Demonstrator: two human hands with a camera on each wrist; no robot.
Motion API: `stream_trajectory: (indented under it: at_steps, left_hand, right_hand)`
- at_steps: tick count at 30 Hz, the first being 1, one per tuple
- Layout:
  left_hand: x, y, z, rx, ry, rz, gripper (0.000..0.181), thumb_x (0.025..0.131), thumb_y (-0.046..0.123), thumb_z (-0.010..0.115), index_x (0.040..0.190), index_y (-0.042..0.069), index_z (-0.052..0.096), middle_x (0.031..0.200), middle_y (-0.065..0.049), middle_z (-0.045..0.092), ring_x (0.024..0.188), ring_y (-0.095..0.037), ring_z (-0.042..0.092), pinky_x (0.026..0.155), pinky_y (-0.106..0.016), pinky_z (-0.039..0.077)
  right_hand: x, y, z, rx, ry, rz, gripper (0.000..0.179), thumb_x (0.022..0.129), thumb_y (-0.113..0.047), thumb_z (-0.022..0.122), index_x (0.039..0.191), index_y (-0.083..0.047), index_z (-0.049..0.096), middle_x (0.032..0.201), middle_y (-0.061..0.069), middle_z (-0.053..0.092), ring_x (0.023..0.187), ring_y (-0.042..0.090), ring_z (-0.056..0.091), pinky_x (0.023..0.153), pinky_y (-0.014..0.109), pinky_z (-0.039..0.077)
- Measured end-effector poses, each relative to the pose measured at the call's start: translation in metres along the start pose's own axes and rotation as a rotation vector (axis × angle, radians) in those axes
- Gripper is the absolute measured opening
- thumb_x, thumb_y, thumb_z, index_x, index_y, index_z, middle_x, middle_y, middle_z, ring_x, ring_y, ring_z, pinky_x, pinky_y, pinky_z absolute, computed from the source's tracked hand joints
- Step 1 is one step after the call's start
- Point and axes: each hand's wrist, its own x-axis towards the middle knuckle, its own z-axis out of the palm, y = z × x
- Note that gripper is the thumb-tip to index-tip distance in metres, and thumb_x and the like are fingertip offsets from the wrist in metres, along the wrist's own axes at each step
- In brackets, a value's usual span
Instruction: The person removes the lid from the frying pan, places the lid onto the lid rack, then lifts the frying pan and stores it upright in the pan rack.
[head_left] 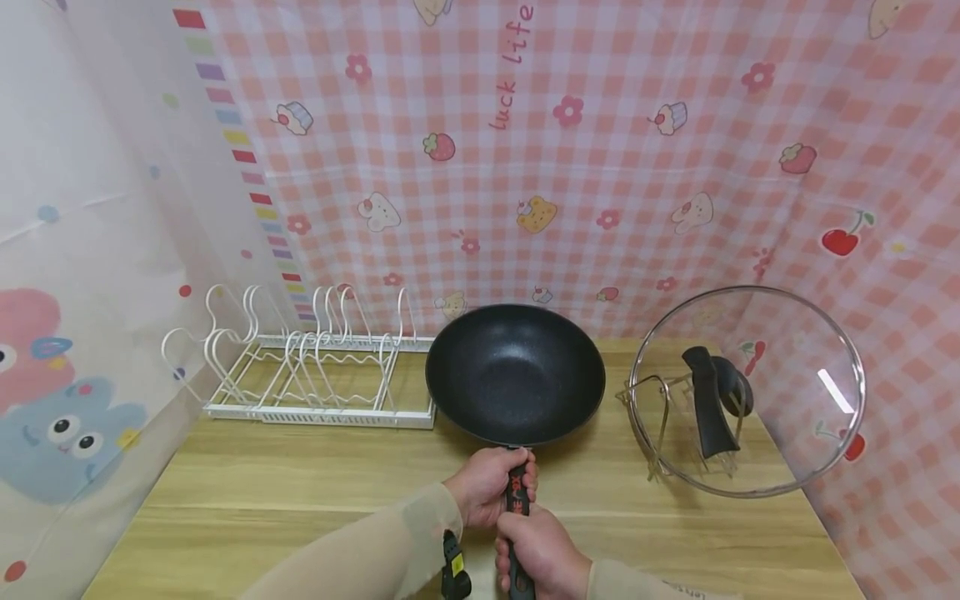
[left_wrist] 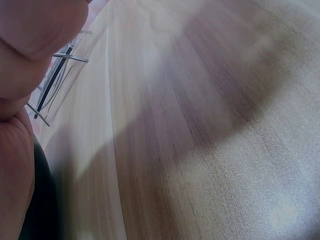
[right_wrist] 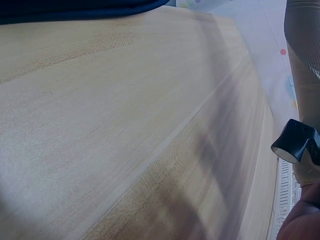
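Observation:
A black wok (head_left: 516, 375) faces up in the middle of the head view, its long black handle (head_left: 517, 500) with red lettering pointing toward me. My left hand (head_left: 491, 483) grips the handle close to the pan, thumb laid along the top. Farther down, my right hand (head_left: 542, 550) holds the same handle nearer its end. In the left wrist view, the left hand's curled fingers (left_wrist: 37, 30) show at the upper left edge. Only a bit of a hand (right_wrist: 302, 220) appears at the lower right of the right wrist view.
Left of the wok, a white wire rack (head_left: 322, 414) with several upright loops stands on the wooden table (head_left: 315, 475). To the right, a glass lid (head_left: 795, 400) with a black handle leans in a thin metal stand (head_left: 660, 408). Checked cloth (head_left: 487, 183) hangs behind.

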Motion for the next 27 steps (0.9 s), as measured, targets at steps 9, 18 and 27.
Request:
stream_trajectory:
  at_steps: [9, 18, 27]
  left_hand:
    - [0.0007, 0.0025, 0.0009, -0.012, 0.002, -0.006, 0.018, 0.113, 0.018, 0.036, 0.101, 0.012, 0.049, 0.077, 0.007, 0.049, 0.066, -0.006, 0.046, 0.064, -0.018, 0.045]
    - [-0.0004, -0.0003, 0.0007, -0.015, 0.007, 0.000, 0.017, 0.112, 0.018, 0.036, 0.101, 0.012, 0.048, 0.077, 0.007, 0.048, 0.066, -0.006, 0.045, 0.064, -0.018, 0.044]
    - [0.0001, -0.0003, 0.0007, -0.011, 0.016, 0.008, 0.015, 0.112, 0.017, 0.037, 0.103, 0.011, 0.048, 0.077, 0.006, 0.048, 0.066, -0.006, 0.045, 0.064, -0.018, 0.045]
  right_hand:
    - [0.0009, -0.0004, 0.0011, -0.001, 0.024, -0.010, 0.009, 0.088, -0.008, 0.046, 0.097, -0.008, 0.046, 0.062, -0.006, 0.048, 0.050, 0.008, 0.046, 0.048, 0.021, 0.047]
    - [0.0008, 0.0019, 0.0009, 0.006, 0.008, 0.000, 0.009, 0.088, -0.007, 0.045, 0.097, -0.009, 0.045, 0.062, -0.006, 0.046, 0.050, 0.008, 0.045, 0.048, 0.021, 0.047]
    - [0.0012, 0.0023, 0.0013, -0.013, 0.019, -0.015, 0.009, 0.087, -0.008, 0.046, 0.096, -0.008, 0.046, 0.061, -0.005, 0.047, 0.049, 0.008, 0.046, 0.047, 0.022, 0.047]
